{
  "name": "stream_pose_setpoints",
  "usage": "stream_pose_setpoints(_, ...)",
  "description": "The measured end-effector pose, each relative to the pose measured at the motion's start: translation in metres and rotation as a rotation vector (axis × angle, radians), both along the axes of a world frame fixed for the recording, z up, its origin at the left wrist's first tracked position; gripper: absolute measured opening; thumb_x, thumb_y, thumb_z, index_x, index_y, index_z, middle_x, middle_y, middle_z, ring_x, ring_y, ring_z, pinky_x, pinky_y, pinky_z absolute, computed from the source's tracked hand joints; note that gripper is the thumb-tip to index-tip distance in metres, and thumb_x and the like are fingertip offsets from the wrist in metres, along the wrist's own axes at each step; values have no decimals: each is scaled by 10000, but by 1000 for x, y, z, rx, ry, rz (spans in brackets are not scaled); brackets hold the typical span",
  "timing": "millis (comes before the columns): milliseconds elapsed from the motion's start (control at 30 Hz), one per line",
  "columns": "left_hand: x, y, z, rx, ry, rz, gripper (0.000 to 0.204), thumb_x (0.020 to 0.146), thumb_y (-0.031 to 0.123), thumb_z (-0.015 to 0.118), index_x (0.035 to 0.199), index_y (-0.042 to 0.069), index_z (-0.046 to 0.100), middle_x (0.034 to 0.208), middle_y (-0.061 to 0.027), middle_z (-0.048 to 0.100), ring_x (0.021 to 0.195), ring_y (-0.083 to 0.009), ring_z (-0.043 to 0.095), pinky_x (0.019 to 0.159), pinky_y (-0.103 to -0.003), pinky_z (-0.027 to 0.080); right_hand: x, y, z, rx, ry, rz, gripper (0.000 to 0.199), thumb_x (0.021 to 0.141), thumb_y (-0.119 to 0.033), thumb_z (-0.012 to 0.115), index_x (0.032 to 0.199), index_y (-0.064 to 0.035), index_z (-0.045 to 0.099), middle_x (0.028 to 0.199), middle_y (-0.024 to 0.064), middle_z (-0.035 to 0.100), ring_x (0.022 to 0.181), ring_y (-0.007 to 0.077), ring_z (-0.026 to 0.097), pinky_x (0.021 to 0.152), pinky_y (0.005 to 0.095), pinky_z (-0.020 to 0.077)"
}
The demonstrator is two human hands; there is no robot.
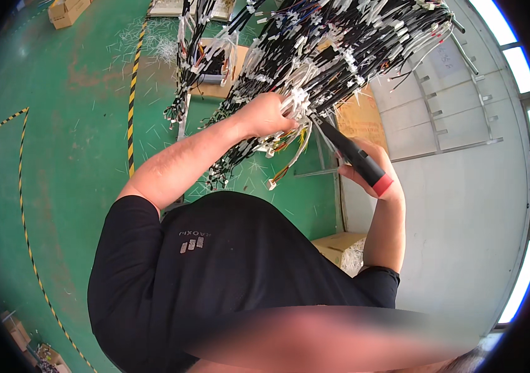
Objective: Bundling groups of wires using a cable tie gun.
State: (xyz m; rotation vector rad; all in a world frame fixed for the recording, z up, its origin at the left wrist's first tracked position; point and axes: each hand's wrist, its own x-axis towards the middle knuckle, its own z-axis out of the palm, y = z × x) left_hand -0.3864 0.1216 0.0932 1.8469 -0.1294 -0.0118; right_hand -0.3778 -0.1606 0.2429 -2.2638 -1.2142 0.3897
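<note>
Above the middle of the frame, your left hand (269, 115) is closed around a cluster of white connectors and thin wires at the lower edge of the big wire harness bundle (333, 50). The fingers are curled in tight and buried among the strands, so you clearly have a grip on that tuft, though which wires exactly is hidden.

Your right hand (371, 166) sits just right of centre, wrapped around the black handle of a cutting tool (355, 155) with a red butt end. The grip is firm and fully closed on the handle. The tool's long axis runs from lower right to upper left, its thin nose pointing up into the same tuft your left hand pinches (the tip itself is lost among the wires, so you cannot tell whether its blades are apart or together).

The harness bundle fans across the upper centre and upper right of the frame, black wires studded with white ties and tags, its strands running roughly from upper right down to lower left. It lies above and ahead of both hands; the left hand is already in it, the right is just below and to the right, joined to it only through the tool.

A green floor (78, 124) with a yellow-and-black striped line (132, 93) fills the left side. Cardboard boxes (66, 11) sit at the upper left, and a pale wall panel (464, 186) fills the right.
</note>
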Motion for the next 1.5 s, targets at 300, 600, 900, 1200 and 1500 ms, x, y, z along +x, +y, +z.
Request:
stream_pose_setpoints(300,-12,4,17,134,-115,27,361,816,320,810,969,7,717,855,-229,731,809,-406,716,782,-461,559,-4,13,-13,-25,-76,-85,318,838,-178,846,1061,-24,679,898,107,670,819,261,639,792,362,523)
stream_pose_setpoints(600,-9,7,10,32,-74,15,320,823,250,826,1032,24,740,862,-122,751,755,-236,703,757,-384,558,-12,-4,-46,-50,-288,-198,289,792,-207,841,917,-27,653,874,136,652,785,322,663,704,388,522)
stream_pose_setpoints(900,-5,5,1,-447,39,-110,253,863,33,808,1090,-26,713,934,-61,733,770,-131,680,718,-300,563,-15,-35,-40,157,-146,-254,464,847,-138,797,1268,-23,642,1164,151,694,1070,325,672,970,385,516)
stream_pose_setpoints(1200,-2,3,0,-360,68,-68,370,778,80,874,1106,-28,739,968,-78,762,818,-137,701,777,-302,572,-8,-33,-23,51,-5,-147,457,889,-305,806,1249,-57,674,1048,130,677,954,304,654,896,390,512)
stream_pose_setpoints(1500,-11,2,14,-317,71,-68,392,774,92,877,1125,-17,742,994,-67,765,860,-128,686,829,-303,551,-6,-13,-8,-85,-136,-30,490,826,-204,807,1244,-10,642,1038,165,669,966,378,665,857,427,540)
